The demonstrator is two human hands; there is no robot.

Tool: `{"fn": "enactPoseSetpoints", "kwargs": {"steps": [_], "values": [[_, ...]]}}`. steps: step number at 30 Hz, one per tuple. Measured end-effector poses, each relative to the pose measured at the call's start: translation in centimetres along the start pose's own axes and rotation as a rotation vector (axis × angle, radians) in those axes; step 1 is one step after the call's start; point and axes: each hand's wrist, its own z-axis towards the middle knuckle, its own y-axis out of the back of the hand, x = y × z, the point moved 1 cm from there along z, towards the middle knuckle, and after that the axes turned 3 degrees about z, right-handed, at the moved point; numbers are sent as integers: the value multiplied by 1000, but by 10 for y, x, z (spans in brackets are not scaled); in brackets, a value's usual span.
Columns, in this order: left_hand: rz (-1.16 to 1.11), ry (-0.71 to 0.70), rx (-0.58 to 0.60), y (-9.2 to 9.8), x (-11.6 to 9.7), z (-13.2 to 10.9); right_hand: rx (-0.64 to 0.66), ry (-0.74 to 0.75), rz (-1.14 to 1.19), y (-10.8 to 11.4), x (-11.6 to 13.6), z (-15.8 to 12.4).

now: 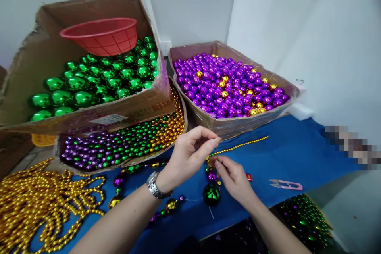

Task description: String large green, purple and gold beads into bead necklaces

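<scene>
My left hand (pixel 196 149), with a wristwatch (pixel 154 185) on its wrist, is closed in a pinch above the blue cloth; what lies between its fingertips is too fine to make out. Just below and to the right, my right hand (pixel 233 176) pinches the upper end of a bead string. Purple and gold beads and a large green ball (pixel 212 194) hang or lie below those fingers. A thin gold bead chain (pixel 242 144) runs off to the right from there. More of the beaded strand, with a gold bead (pixel 171 206), curves left under my left forearm.
Pink-handled thread snips (pixel 287 184) lie at right. Gold bead chains (pixel 38 206) pile at left. Boxes hold green balls (pixel 76 82), purple balls (pixel 208 83) and small mixed beads (pixel 119 147). A red basket (pixel 102 35) rests on the green balls. A small red item (pixel 249 177) lies by my right hand.
</scene>
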Motion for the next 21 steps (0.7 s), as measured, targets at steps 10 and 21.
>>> {"fn": "enactPoseSetpoints", "kwargs": {"steps": [10, 21], "values": [[438, -17, 251, -43, 73, -61, -175, -35, 8, 45, 10, 2], [1007, 152, 511, -17, 119, -95, -647, 45, 313, 106, 7, 5]]}}
